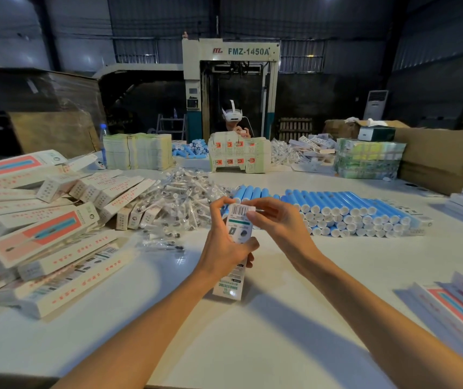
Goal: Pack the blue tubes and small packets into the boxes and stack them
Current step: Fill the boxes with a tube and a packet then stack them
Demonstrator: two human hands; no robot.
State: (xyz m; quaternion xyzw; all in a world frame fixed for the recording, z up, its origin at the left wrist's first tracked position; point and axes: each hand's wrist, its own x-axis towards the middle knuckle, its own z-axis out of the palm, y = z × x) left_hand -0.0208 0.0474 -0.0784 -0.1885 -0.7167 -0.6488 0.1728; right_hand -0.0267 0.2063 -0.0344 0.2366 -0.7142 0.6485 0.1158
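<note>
Wraps left grip [222, 247] round box [238, 231] at centre; pinches top flap [241, 210] with right grip [278, 223]; contents hidden. On worktop [281, 321]: tubes [345, 206] stacked at 2 o'clock, packets [180, 197] heaped at 11, box pile [42, 220] at 9.

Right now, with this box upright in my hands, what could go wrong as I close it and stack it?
1. Your right hand pinches only the top flap of the box while your left hand grips its middle; pressing hard might crease the flap.
2. The stacked blue tubes lie just behind your right hand; a knock could roll them.
3. The pile of boxes on your left looks loose and slanted, so another may slide off.
</note>
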